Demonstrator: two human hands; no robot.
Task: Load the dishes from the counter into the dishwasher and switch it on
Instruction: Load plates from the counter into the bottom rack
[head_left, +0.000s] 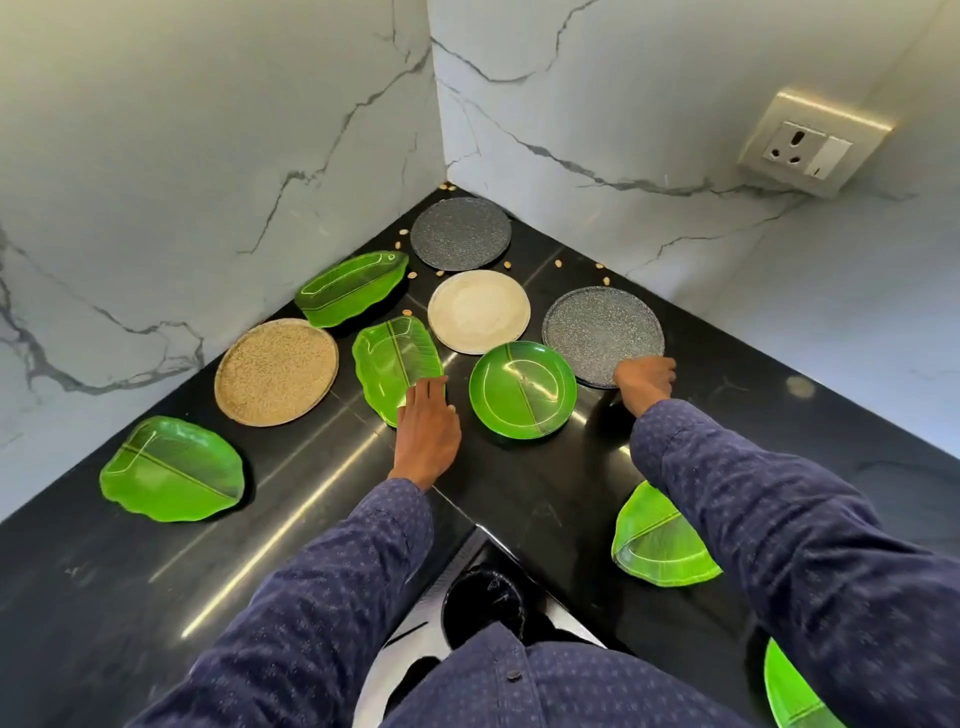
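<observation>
**Counter corner: plates awaiting collection, both hands engaged**

Left hand (427, 432): fingers straight, laid on the near edge of a green leaf-shaped dish (396, 364) mid-counter; it presses, nothing is lifted.

Right hand (644, 382): fingers curled over the near rim of a speckled grey plate (602, 332) by the right wall; whether they have closed under the rim cannot be told.

Advice for the step: each plate lies flat on a glossy black counter (311, 519), so a fingertip should probably slide under the rim before lifting; stacking like with like would spare trips.

Stock seen: round green plate (522, 389) between the hands; cream plate (478, 310) and dark grey plate (460, 233) toward the back corner; tan plate (276, 371) by the left wall; further green leaf dishes along the left and near edges. Finishes look smooth, shallow, likely slippery.

Dishwasher: not in view.
</observation>
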